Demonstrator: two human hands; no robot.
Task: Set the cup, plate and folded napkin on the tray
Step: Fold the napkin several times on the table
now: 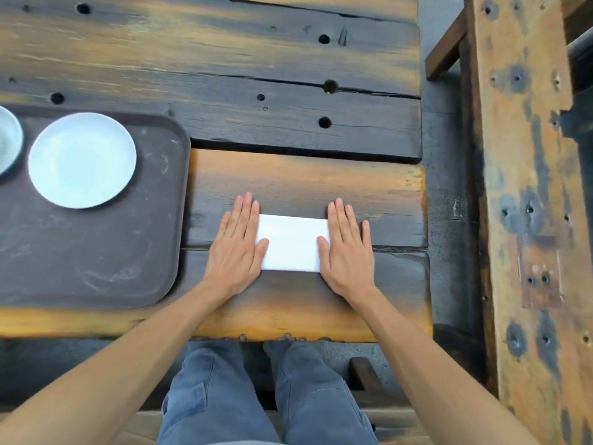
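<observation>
A white folded napkin (291,242) lies flat on the wooden table, to the right of the tray. My left hand (236,244) presses flat on its left end and my right hand (347,248) presses flat on its right end, fingers straight. The dark brown tray (96,261) sits at the left. On it stands a pale blue plate (82,159), and beside that, at the frame's left edge, a pale cup (8,141) that is partly cut off.
The table (288,91) is made of dark, worn planks with holes and gaps. Its right edge drops off near a wooden bench or frame (526,187). The near edge runs just above my knees (266,396).
</observation>
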